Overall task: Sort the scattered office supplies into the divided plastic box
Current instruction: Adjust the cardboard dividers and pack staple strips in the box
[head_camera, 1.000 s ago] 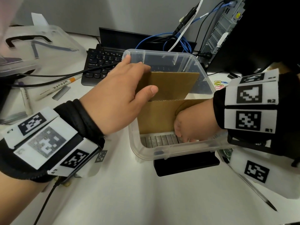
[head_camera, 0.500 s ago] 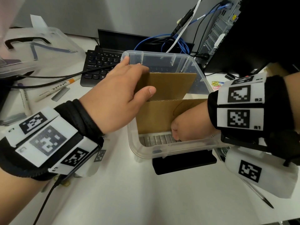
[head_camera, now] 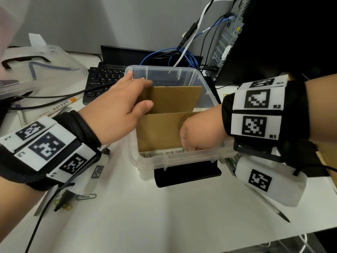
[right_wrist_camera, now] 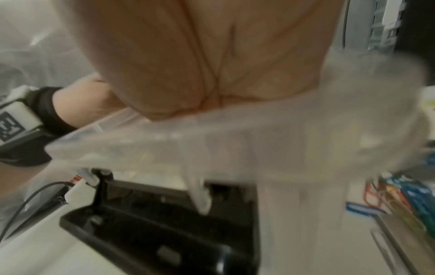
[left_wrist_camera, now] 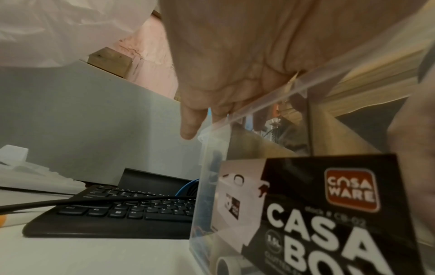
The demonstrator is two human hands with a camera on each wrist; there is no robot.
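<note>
Box (head_camera: 209, 88) in left hand's (head_camera: 116, 110) grip

Your right hand (head_camera: 197, 132) reaches down inside the clear box (head_camera: 175, 157), so its fingers are hidden behind the cardboard divider (head_camera: 160, 132) and you cannot tell its grip. Your left hand (head_camera: 116, 110) covers the divider's left end. The right wrist view is blurred. A black tray (head_camera: 187, 174) sits half hidden under the box.
</note>
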